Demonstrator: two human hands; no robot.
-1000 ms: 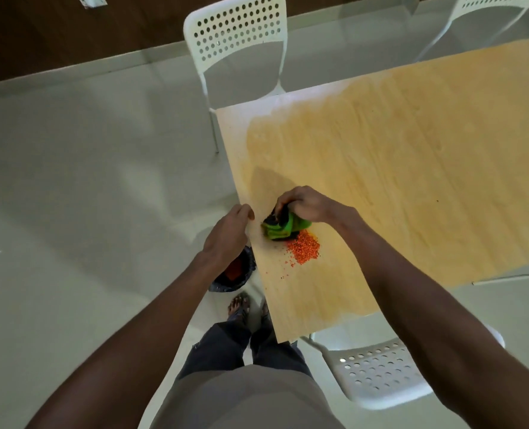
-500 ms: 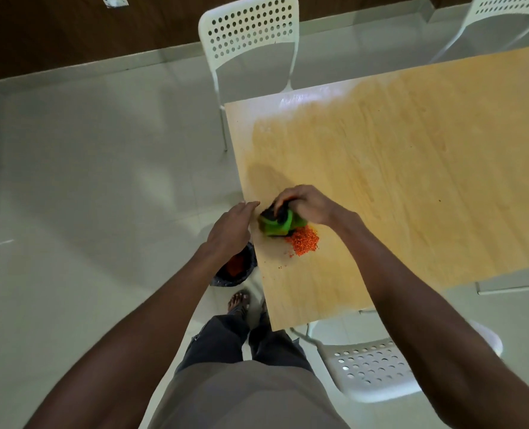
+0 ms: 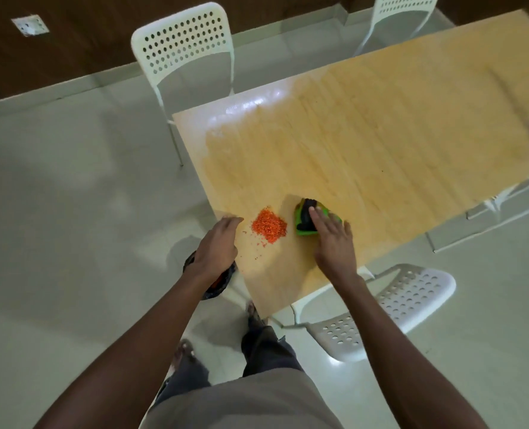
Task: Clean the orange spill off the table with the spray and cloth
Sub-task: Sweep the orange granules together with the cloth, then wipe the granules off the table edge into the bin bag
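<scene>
Table (image 3: 396,125): pale wood top, long, seen from above; the person stands at its near left corner.

Orange spill (image 3: 269,226): small heap of loose orange grains lying close to the table's left edge, near that corner, with a few stray grains scattered toward the near edge. Not yet cleared.

Cloth (image 3: 303,222): green and black, bunched, lying on the table just beside the heap on the side away from the left edge; apart from the grains, not touching them.

Right hand (image 3: 334,239): laid over the cloth with fingers straight and pressing down flat, not curled round it.

Left hand (image 3: 218,243): at the table's left edge beside the heap, fingers loosely bent, holding nothing; fingertips reach just over the edge.

Dark container (image 3: 223,281): on the floor below the left edge, mostly hidden under the left wrist; contents cannot be told.

Spray: a pale object shows at the far right edge of the view, too cut off to identify.

White chairs (image 3: 411,292): several stand round the table.

Step in hand, as judged: gathering the dry grains with the cloth. The next move seems to call for pushing the cloth toward the left edge, sweeping the heap into the waiting left hand without scattering grains onto the floor.
</scene>
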